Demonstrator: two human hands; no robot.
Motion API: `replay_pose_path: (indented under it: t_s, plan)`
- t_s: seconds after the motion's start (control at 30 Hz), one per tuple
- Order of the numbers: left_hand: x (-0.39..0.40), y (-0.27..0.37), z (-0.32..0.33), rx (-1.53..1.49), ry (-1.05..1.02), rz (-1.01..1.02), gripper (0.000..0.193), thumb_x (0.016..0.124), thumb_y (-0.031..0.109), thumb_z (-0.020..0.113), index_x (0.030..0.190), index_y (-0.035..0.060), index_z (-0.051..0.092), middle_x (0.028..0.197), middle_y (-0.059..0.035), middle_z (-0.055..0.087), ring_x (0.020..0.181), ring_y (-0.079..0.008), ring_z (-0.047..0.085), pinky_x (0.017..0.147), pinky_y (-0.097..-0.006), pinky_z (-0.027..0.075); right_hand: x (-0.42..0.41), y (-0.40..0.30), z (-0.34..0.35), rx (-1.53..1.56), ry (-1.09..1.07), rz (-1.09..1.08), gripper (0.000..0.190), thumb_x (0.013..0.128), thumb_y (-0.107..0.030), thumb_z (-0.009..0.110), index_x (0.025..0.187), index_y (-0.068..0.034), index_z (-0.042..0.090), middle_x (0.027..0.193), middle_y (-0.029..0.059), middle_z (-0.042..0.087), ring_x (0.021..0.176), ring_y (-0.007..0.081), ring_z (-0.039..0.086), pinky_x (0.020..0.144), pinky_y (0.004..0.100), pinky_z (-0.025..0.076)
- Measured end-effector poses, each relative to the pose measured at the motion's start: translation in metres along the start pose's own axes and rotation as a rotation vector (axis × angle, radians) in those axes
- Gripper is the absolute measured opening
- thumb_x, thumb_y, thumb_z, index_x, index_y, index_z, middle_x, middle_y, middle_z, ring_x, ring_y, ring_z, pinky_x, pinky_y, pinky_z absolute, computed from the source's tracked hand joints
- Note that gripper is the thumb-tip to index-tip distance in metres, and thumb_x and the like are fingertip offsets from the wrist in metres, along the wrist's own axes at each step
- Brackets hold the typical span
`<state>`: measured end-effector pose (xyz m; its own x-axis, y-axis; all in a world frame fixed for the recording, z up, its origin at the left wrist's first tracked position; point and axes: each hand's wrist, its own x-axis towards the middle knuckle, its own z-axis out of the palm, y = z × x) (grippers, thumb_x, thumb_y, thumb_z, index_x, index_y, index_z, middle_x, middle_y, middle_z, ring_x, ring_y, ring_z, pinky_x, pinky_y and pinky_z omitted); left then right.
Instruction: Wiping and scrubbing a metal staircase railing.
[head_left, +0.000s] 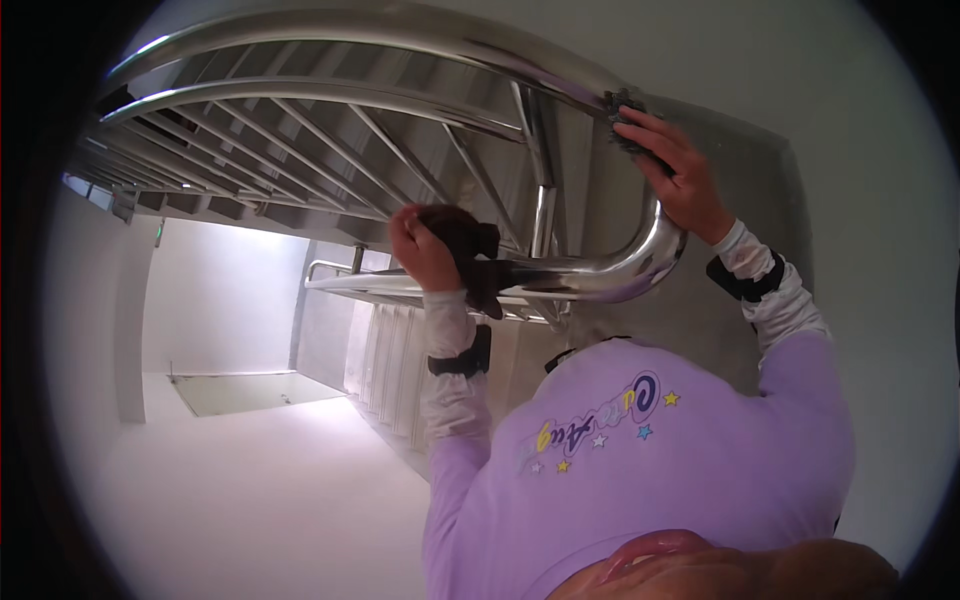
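Observation:
A polished metal stair handrail (592, 277) bends in a U in front of me. My left hand (426, 247) grips a dark brown cloth (457, 232), part of which drapes over the rail's near run. At the upper right, my right hand (679, 172) holds a dark scouring pad (626, 112) against the rail near the far side of the bend. The palm side of the right hand is hidden.
Slanting metal balusters (397, 154) and a lower rail (315, 91) run beside the stairs to the upper left. Another flight of stairs (386, 367) lies below. A grey landing floor (735, 172) and pale walls (870, 247) surround the bend.

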<state>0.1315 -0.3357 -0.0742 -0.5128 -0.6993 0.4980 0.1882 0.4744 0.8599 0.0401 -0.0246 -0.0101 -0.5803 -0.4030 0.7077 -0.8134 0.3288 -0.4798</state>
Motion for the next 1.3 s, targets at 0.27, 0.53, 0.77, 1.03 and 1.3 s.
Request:
replay_pose_path:
  t_s: [0.27, 0.53, 0.77, 1.03, 1.3]
  plan:
    - [0.046, 0.086, 0.105, -0.288, 0.055, 0.392, 0.018, 0.09, -0.004, 0.043, 0.1, 0.0031, 0.057, 0.093, -0.0098, 0.059, 0.083, -0.0195, 0.058, 0.078, -0.0316, 0.046, 0.005, -0.005, 0.002, 0.039, 0.006, -0.01, 0.039, 0.083, 0.0, 0.06, 0.118, -0.014, 0.064, 0.129, 0.0038, 0.058, 0.114, 0.0264, 0.056, 0.095, 0.0351, 0.046]
    - [0.008, 0.042, 0.138, 0.066, -0.36, 0.531, 0.02, 0.081, -0.002, 0.049, 0.095, 0.0059, 0.061, 0.092, -0.0131, 0.062, 0.089, -0.0342, 0.06, 0.077, -0.0417, 0.048, 0.011, -0.005, 0.0, 0.099, 0.008, -0.001, 0.039, 0.082, 0.001, 0.059, 0.118, -0.014, 0.064, 0.128, 0.0053, 0.058, 0.111, 0.0273, 0.058, 0.092, 0.0354, 0.047]
    - [-0.021, -0.03, 0.132, 0.387, -0.975, 0.425, 0.023, 0.08, 0.005, 0.054, 0.099, 0.013, 0.065, 0.09, -0.0138, 0.062, 0.088, -0.0366, 0.06, 0.076, -0.0453, 0.05, 0.011, -0.003, -0.007, 0.096, -0.033, -0.001, 0.039, 0.082, 0.004, 0.056, 0.119, -0.008, 0.063, 0.13, 0.0097, 0.057, 0.116, 0.0277, 0.055, 0.098, 0.0353, 0.043]
    - [-0.021, -0.038, 0.122, 0.573, -1.144, 0.653, 0.023, 0.076, 0.011, 0.06, 0.097, 0.0149, 0.07, 0.095, -0.0123, 0.064, 0.088, -0.0375, 0.06, 0.083, -0.0445, 0.049, 0.01, -0.003, -0.005, 0.115, -0.027, -0.001, 0.041, 0.081, 0.002, 0.055, 0.12, -0.008, 0.062, 0.13, 0.0094, 0.057, 0.117, 0.0277, 0.056, 0.097, 0.035, 0.045]
    - [-0.016, -0.032, 0.102, 0.341, -1.727, 0.297, 0.02, 0.07, 0.009, 0.063, 0.086, 0.0124, 0.074, 0.088, -0.0111, 0.067, 0.089, -0.0277, 0.065, 0.083, -0.0355, 0.05, 0.007, 0.002, -0.001, 0.143, -0.009, -0.001, 0.04, 0.082, 0.0, 0.056, 0.12, -0.009, 0.062, 0.13, 0.0096, 0.057, 0.117, 0.0276, 0.056, 0.098, 0.0349, 0.044]
